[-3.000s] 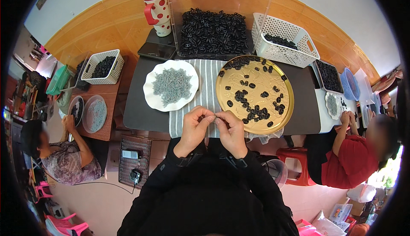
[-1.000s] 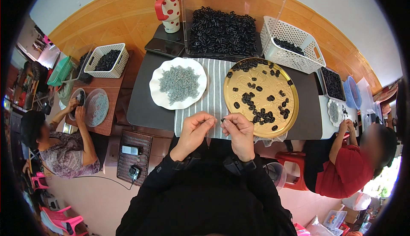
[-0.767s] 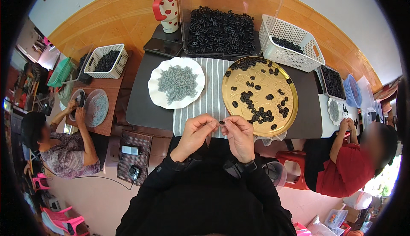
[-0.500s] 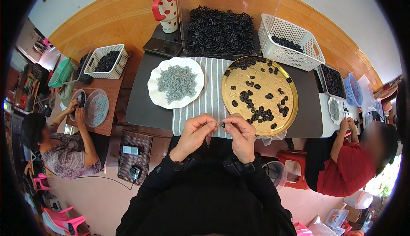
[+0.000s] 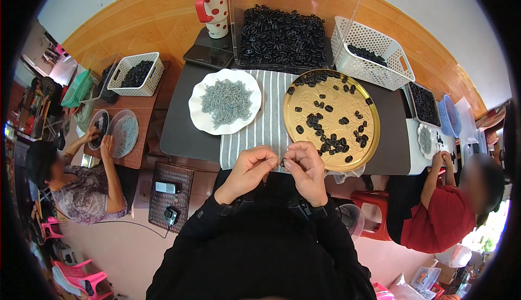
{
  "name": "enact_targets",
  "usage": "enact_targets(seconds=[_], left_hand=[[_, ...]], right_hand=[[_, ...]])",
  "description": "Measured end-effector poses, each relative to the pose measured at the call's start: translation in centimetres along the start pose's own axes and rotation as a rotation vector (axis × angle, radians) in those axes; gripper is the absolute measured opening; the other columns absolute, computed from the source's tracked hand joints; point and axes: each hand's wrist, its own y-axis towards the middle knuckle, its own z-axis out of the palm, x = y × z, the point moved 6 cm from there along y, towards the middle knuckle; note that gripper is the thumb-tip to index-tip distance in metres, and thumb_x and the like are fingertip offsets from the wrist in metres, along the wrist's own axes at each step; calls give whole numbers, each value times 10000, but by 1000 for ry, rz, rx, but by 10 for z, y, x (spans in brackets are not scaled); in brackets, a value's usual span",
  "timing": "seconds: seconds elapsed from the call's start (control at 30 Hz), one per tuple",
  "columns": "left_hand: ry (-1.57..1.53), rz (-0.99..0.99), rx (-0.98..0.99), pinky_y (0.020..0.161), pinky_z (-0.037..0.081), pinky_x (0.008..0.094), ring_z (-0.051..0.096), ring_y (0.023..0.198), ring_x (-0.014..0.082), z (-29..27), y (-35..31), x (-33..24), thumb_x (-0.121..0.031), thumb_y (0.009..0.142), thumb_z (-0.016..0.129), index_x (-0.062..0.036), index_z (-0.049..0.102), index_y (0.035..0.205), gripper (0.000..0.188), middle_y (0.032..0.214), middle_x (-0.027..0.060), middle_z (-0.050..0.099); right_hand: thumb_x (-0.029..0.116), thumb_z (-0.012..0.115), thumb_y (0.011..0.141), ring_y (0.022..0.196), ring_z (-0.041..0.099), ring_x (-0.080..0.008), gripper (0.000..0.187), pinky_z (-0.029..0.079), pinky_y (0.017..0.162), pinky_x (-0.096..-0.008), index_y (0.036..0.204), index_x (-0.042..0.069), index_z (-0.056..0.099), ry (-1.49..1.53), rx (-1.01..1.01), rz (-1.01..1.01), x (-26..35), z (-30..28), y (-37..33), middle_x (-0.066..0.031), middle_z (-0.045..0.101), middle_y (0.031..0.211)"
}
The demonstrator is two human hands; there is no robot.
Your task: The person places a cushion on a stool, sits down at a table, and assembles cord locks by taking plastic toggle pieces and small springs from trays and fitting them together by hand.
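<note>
My left hand [image 5: 248,172] and my right hand [image 5: 307,171] meet fingertip to fingertip over the near edge of the grey striped cloth [image 5: 232,152]. A small black plastic piece [image 5: 282,163] sits pinched at the right fingertips. The left thumb and forefinger are pressed together beside it, on something too small to make out. Left of the cloth's middle is a white scalloped plate [image 5: 196,120] heaped with small grey screw-like pieces [image 5: 225,102]. To the right, a round gold tray [image 5: 297,100] carries scattered black pieces like the held one.
Behind stands a clear bin [image 5: 350,7] of black pieces, with a white perforated basket [image 5: 399,67] to its right. A dotted tumbler [image 5: 217,13] and a dark phone [image 5: 206,57] are at the back left. People work at tables on both sides. A red stool [image 5: 372,213] stands lower right.
My fingertips have shifted slightly, the hands still together at the black piece. The view has tilted a little. At the left table, the co-worker's nearer hand has moved a bit to the right.
</note>
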Motion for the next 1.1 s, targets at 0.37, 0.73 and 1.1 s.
enact_targets(seconds=[0.37, 0.73, 1.1], left_hand=[[101, 126, 13, 596, 397, 241, 486, 674, 92, 3, -1, -11, -18, 904, 549, 35, 589, 837, 94, 777, 47, 553], [396, 360, -54, 606, 423, 319, 525, 661, 270, 13, -7, -29, 25, 847, 568, 31, 588, 836, 23, 751, 122, 528], [-337, -33, -34, 666, 469, 221, 571, 768, 76, 26, -3, 1, 29, 865, 645, 20, 669, 992, 129, 877, 27, 615]], right_hand=[[-89, 589, 831, 721, 536, -80, 301, 429, 656, -222, 1101, 14, 508, -188, -11, -122, 5, -1, -3, -31, 573, 821], [-121, 628, 773, 669, 537, -116, 266, 440, 627, -243, 992, 11, 555, -264, -111, -205, 6, -1, -11, -54, 565, 769], [-83, 579, 883, 756, 567, -72, 132, 452, 698, -194, 1008, -46, 592, -139, -282, -171, 5, -9, -18, -29, 603, 859]])
